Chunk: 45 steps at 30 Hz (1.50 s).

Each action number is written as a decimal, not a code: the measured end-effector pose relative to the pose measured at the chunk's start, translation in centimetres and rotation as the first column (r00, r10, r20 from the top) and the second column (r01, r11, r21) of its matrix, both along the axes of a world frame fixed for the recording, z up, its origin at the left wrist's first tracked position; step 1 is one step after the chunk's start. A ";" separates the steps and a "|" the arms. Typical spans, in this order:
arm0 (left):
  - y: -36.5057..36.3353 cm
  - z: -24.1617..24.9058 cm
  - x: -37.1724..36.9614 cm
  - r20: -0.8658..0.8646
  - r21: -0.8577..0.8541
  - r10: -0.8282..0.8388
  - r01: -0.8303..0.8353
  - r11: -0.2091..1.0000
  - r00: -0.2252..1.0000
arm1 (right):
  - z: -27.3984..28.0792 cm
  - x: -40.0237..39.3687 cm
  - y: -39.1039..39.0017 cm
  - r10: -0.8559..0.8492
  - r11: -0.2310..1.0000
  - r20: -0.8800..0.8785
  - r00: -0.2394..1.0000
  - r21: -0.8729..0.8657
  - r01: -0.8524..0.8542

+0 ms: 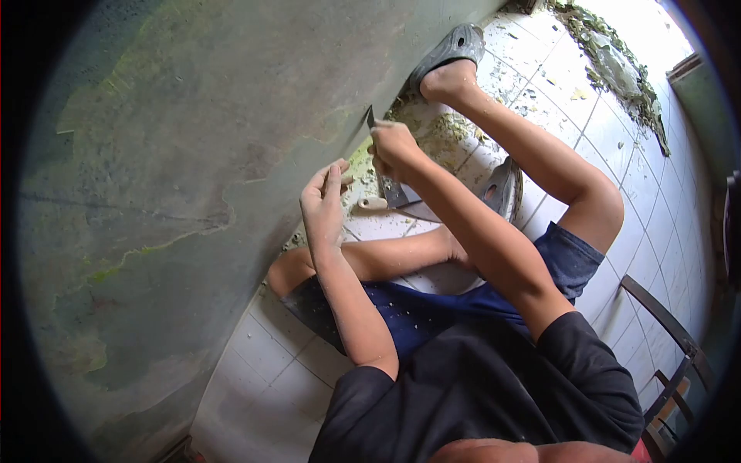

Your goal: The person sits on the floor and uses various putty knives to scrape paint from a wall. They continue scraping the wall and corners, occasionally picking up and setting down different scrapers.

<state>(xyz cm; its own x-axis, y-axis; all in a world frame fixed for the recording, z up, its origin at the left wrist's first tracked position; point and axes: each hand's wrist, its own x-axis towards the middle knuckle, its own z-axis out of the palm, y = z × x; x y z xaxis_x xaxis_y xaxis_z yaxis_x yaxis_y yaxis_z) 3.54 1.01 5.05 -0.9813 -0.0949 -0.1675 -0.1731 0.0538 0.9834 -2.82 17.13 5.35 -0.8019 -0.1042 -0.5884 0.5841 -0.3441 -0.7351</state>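
My right hand (397, 148) is closed around a scraper (371, 117), whose dark blade sticks out past the fingers and meets the lower part of the wall (177, 147). The grip hides its handle. Close to the same wall, my left hand (324, 199) is raised with bent fingers apart, holding nothing. The wall is grey-green, with patchy, flaking paint and yellowish streaks. Below my right hand, a tool with a white handle (373, 204) and a flat metal blade lies on the tiled floor, partly covered by my forearm.
Paint flakes (451, 131) litter the white tiles (617, 139) along the wall's foot. A heap of debris (614, 62) with clear plastic lies at the far right. My legs, in grey clogs (455, 50), spread across the floor. A dark wooden chair (668, 324) stands at the right.
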 end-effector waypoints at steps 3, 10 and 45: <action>-0.2 -0.1 0.0 -0.011 -0.022 0.011 -0.011 1.000 1.000 | 0.0 1.2 -0.4 0.046 0.998 -0.038 0.998 0.049 -0.044; -0.2 -0.1 0.1 0.038 -0.016 0.020 -0.019 1.000 0.999 | -1.0 0.2 -0.8 -0.053 0.998 -0.002 0.999 0.043 0.053; 1.0 -0.4 -0.4 -0.004 -0.035 -0.032 0.032 0.999 0.999 | -2.4 0.1 -1.1 0.017 0.972 -0.154 0.988 0.236 0.020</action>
